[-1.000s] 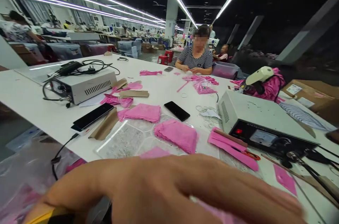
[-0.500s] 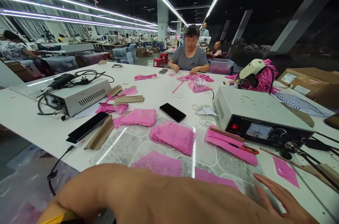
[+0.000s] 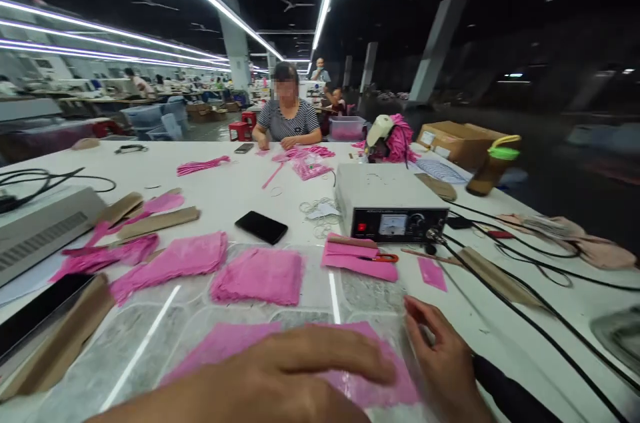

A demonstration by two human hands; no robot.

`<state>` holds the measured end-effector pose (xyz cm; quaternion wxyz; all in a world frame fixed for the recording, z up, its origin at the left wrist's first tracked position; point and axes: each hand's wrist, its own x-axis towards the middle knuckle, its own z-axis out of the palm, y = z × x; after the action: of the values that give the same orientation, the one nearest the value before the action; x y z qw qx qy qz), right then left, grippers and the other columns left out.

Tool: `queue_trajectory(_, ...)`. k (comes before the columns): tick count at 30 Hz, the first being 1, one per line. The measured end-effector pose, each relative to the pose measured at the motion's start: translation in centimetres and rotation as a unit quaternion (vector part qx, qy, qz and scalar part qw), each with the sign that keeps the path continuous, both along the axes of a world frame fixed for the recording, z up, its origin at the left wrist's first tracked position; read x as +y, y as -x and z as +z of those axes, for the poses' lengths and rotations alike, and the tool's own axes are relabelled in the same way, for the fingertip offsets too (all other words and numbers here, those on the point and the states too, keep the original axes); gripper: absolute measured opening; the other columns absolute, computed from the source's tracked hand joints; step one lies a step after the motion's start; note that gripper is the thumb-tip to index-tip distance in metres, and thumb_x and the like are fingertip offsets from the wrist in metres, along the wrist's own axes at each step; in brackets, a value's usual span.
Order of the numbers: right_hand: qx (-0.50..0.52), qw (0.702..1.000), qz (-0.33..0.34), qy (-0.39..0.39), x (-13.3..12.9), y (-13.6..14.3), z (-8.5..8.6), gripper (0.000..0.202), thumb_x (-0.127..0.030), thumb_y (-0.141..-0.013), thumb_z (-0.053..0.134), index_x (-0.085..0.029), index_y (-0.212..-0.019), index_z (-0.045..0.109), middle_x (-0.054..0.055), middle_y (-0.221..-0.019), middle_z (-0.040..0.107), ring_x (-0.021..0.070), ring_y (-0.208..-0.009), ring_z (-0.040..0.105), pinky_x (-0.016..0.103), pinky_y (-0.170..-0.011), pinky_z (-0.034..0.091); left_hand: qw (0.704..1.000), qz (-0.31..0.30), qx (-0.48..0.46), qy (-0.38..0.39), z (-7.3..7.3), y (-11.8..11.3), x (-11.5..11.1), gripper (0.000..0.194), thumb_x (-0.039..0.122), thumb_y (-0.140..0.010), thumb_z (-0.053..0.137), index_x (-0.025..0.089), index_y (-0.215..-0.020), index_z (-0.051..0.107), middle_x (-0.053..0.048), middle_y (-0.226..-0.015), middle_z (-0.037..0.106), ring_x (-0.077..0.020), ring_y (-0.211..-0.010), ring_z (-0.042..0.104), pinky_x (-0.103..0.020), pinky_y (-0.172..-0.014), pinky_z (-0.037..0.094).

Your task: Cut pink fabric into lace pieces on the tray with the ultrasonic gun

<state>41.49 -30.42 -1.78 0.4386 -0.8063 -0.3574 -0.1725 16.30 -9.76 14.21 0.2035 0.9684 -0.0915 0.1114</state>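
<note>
My left hand (image 3: 300, 369) reaches across the bottom of the view, palm down. Its fingers are stretched out over two flat pink fabric pieces (image 3: 395, 376), partly hiding them. To the right, my right hand (image 3: 445, 356) is at the edge of the clear, patterned mat (image 3: 145, 323). Its fingers are loosely bent, with a gap between them and the thumb, and nothing visible in them. A black, handle-like object (image 3: 510, 386) runs beside that wrist; whether the hand touches it I cannot tell. Beyond the hands are a stack of pink fabric pieces (image 3: 260, 276) and another pink stack (image 3: 185, 259).
Red-handled scissors (image 3: 385, 257) lie on pink strips in front of a white control box (image 3: 385, 189). A black phone (image 3: 261, 227) lies left of it. Cables (image 3: 530, 309) cross the right side. Opposite sits a person (image 3: 287, 116) in a striped top. A bottle (image 3: 493, 173) stands at right.
The view has swung right. My left hand has drawn lower, exposing more of the pink pieces. My right hand has come further into view, its fingers more bent.
</note>
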Motion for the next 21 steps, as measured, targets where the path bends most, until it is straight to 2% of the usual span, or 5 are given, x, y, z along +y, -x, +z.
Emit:
queue_trajectory(3, 0.01, 0.999, -0.028, -0.04, 0.2, 0.0, 0.9, 0.024, -0.03, -0.088, 0.051, -0.019, -0.103, 0.066, 0.005, -0.085, 0.068, 0.0159, -0.071, 0.065, 0.027, -0.065, 0.055, 1.0, 0.004, 0.02, 0.012, -3.3, -3.6, 0.5, 0.034, 0.023, -0.097, 0.041, 0.032, -0.126, 0.057, -0.002, -0.14, 0.053, -0.0177, -0.125, 0.054, -0.027, -0.097, 0.052)
queue_trajectory(7, 0.001, 1.0, 0.017, -0.023, 0.0, 0.5, 1.7, 0.022, -0.026, -0.089, 0.051, -0.021, -0.104, 0.065, 0.005, -0.09, 0.068, 0.0162, -0.08, 0.065, 0.028, -0.071, 0.056, 0.993, -0.048, 0.017, -0.11, -10.5, -3.5, 1.1, 0.05, 0.024, -0.093, 0.053, 0.027, -0.142, 0.042, -0.006, -0.147, 0.042, -0.0279, -0.137, 0.038, -0.045, -0.111, 0.037)
queue_trajectory(10, -0.025, 0.995, 0.088, 0.045, 0.1, 0.9, 1.4, 0.025, -0.025, -0.085, 0.054, -0.023, -0.107, 0.066, 0.006, -0.102, 0.068, 0.0205, -0.098, 0.064, 0.035, -0.083, 0.056, 0.985, -0.049, 0.035, -0.162, -13.1, -2.9, 1.5, 0.054, 0.029, -0.091, 0.059, 0.028, -0.142, 0.042, -0.005, -0.147, 0.042, -0.028, -0.135, 0.041, -0.045, -0.113, 0.033)
queue_trajectory(16, -0.037, 0.993, 0.095, 0.066, 0.2, 0.2, -0.4, 0.024, -0.03, -0.085, 0.053, -0.024, -0.101, 0.069, 0.006, -0.103, 0.069, 0.023, -0.1, 0.064, 0.041, -0.087, 0.055, 0.985, -0.037, 0.111, -0.128, -10.7, -2.9, 0.9, 0.048, 0.03, -0.093, 0.056, 0.026, -0.139, 0.044, -0.008, -0.149, 0.04, -0.0286, -0.136, 0.04, -0.049, -0.112, 0.033)
queue_trajectory(21, -0.022, 0.997, 0.068, 0.033, 0.1, 0.0, 0.7, 0.023, -0.031, -0.088, 0.051, -0.022, -0.099, 0.068, 0.005, -0.099, 0.071, 0.0187, -0.093, 0.066, 0.034, -0.084, 0.056, 0.997, 0.043, 0.063, -0.027, -8.5, -4.4, 3.3, 0.03, 0.021, -0.096, 0.047, 0.018, -0.123, 0.06, -0.013, -0.137, 0.054, -0.0249, -0.126, 0.051, -0.043, -0.106, 0.042)
